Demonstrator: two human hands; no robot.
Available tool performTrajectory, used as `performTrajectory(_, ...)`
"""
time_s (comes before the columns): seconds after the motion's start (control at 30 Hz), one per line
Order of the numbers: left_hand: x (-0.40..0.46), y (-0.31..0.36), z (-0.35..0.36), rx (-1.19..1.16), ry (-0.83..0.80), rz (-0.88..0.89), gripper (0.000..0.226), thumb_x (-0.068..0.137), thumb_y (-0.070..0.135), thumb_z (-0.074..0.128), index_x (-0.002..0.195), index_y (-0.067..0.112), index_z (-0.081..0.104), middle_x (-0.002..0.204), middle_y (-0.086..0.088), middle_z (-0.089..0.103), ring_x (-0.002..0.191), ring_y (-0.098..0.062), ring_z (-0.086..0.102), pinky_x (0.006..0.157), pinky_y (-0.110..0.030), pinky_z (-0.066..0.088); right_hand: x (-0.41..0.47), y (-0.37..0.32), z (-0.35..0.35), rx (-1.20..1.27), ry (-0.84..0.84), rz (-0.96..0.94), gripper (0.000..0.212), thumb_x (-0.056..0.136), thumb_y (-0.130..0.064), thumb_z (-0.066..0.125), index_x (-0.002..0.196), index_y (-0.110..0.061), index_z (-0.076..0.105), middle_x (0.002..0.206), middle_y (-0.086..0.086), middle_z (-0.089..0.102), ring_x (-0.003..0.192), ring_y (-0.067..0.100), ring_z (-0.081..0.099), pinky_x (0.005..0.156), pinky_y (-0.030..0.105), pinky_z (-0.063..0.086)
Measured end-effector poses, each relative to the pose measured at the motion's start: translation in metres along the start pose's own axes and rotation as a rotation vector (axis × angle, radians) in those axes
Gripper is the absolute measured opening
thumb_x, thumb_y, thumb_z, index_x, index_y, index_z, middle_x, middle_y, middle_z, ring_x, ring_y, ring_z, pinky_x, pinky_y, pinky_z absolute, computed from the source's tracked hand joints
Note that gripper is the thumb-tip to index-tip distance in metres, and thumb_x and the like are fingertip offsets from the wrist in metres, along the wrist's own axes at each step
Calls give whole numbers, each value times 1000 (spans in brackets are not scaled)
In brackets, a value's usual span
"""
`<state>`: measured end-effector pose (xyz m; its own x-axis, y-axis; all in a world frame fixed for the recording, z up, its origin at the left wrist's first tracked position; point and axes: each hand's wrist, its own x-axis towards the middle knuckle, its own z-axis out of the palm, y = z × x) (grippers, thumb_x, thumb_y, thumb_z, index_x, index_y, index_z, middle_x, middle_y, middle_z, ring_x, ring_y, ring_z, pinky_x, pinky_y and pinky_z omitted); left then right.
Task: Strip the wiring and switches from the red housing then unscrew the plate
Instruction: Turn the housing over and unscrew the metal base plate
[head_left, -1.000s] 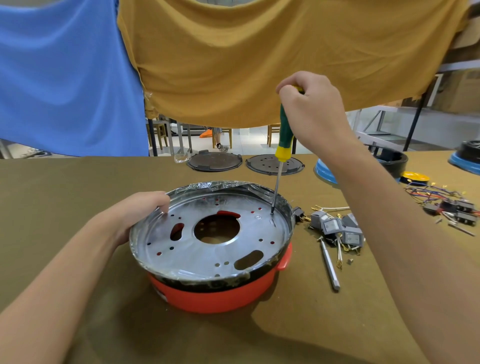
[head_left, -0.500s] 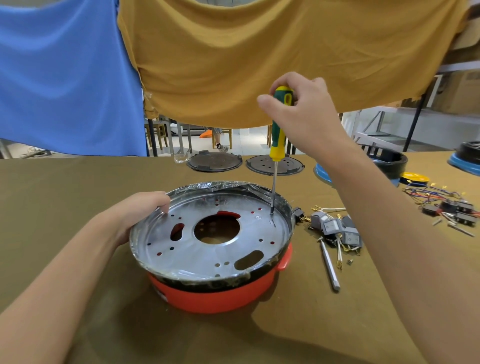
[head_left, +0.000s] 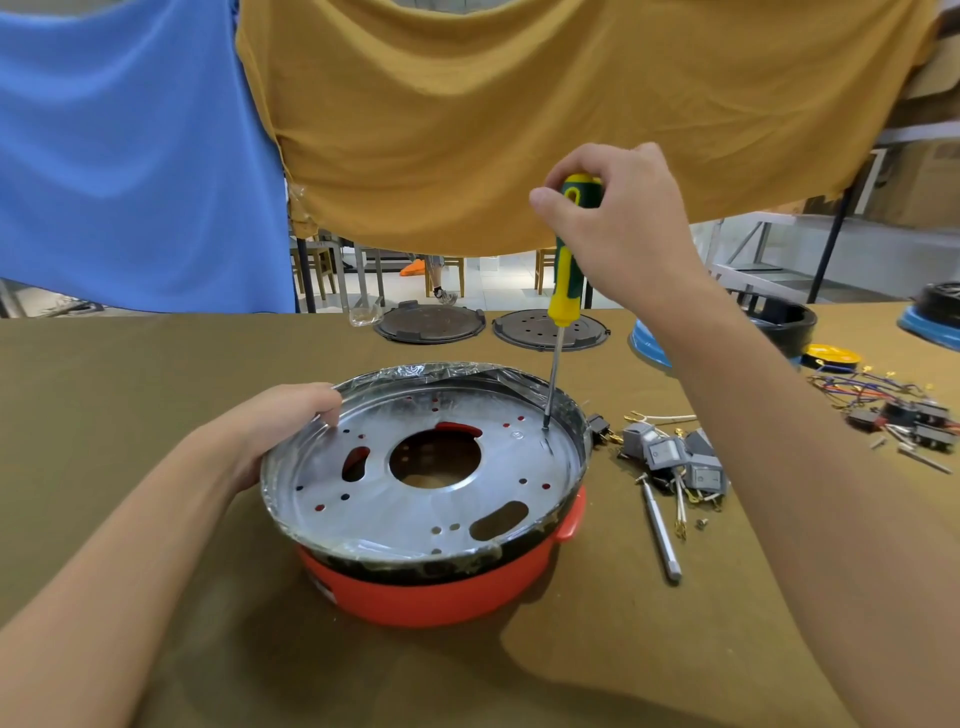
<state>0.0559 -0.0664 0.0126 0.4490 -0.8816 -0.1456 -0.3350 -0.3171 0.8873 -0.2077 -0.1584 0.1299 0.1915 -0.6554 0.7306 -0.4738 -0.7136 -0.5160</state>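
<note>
The red housing (head_left: 431, 592) stands on the table in the middle, with a round silver metal plate (head_left: 395, 514) set in its top. My left hand (head_left: 280, 421) grips the housing's left rim, fingers curled over the edge. My right hand (head_left: 618, 228) holds a green and yellow screwdriver (head_left: 563, 291) upright by the top of its handle. Its tip rests on the plate near the right rim. Several grey switches (head_left: 670, 457) with wires lie on the table just right of the housing.
A loose metal rod (head_left: 660, 535) lies right of the housing. More wires and black switches (head_left: 904, 410) sit at the far right. Two dark round lids (head_left: 431, 325) and blue and black housings (head_left: 779, 322) stand at the back, under hanging blue and mustard cloths.
My right hand has turned on the screwdriver handle, so the handle's top now shows between thumb and fingers. The tip stays at the same spot on the plate. My left hand has not moved.
</note>
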Motion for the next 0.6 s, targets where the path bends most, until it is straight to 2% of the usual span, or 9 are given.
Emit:
performTrajectory(0.07, 0, 0, 0, -6, -1, 2, 11, 69, 6, 52, 72, 15, 47, 80, -9, 47, 75, -26, 41, 66, -40, 34, 2, 1, -1, -22, 11, -3, 17, 96, -28, 57, 110, -26, 66, 115, 4, 52, 89, 13, 53, 83, 26, 45)
performTrajectory(0.13, 0, 0, 0, -13, -9, 1, 11, 69, 6, 52, 71, 14, 46, 79, -10, 46, 75, -27, 41, 65, -40, 34, 4, 1, -2, -13, 7, 29, 27, 96, -19, 48, 118, -21, 63, 115, 1, 55, 82, 11, 52, 77, 26, 42)
performTrajectory(0.2, -1, -1, 0, -15, -10, 1, 10, 69, 6, 52, 72, 14, 47, 80, -9, 47, 76, -27, 41, 64, -40, 34, 4, 1, -3, 32, 14, 61, 30, 94, -17, 43, 115, -16, 64, 107, -2, 59, 78, 9, 52, 71, 27, 41)
performTrajectory(0.27, 0, -1, 0, -16, -11, -2, 12, 68, 6, 52, 76, 15, 49, 82, -11, 48, 77, -28, 41, 70, -41, 35, 3, 0, -3, 74, -5, 67, 27, 94, -20, 43, 109, -15, 66, 96, -3, 61, 74, 7, 51, 67, 27, 41)
performTrajectory(0.3, 0, -1, 0, -15, -11, -3, 12, 68, 7, 52, 77, 15, 50, 83, -11, 48, 78, -28, 42, 72, -41, 35, 2, 0, -2, 77, -19, 59, 24, 95, -24, 46, 106, -16, 66, 94, -3, 59, 76, 8, 52, 68, 26, 42)
performTrajectory(0.4, -1, -1, 0, -18, -10, -1, 12, 68, 7, 52, 77, 16, 51, 83, -9, 49, 77, -28, 41, 71, -41, 34, -1, 0, 0, 48, -25, 26, 19, 93, -37, 61, 104, -23, 67, 108, 2, 47, 96, 16, 51, 87, 26, 45)
performTrajectory(0.47, -1, 0, -1, -19, -12, -1, 12, 68, 8, 52, 77, 16, 50, 84, -8, 49, 78, -28, 40, 72, -41, 33, 0, 0, -1, 24, -31, 4, 15, 93, -31, 62, 106, -24, 67, 109, 3, 51, 99, 17, 53, 88, 28, 47)
performTrajectory(0.53, -2, 0, 0, -20, -12, -1, 12, 68, 7, 52, 77, 15, 50, 84, -9, 49, 78, -28, 40, 71, -41, 33, 1, 1, -3, 35, -27, 19, 21, 94, -21, 55, 111, -21, 67, 104, 2, 58, 91, 14, 55, 79, 30, 48)
performTrajectory(0.6, -2, 0, 0, -17, -9, 1, 12, 69, 6, 52, 76, 15, 49, 82, -10, 48, 77, -28, 40, 66, -40, 33, 3, 1, -4, 72, -14, 65, 27, 93, -18, 47, 113, -17, 65, 94, -3, 61, 73, 9, 52, 68, 28, 43)
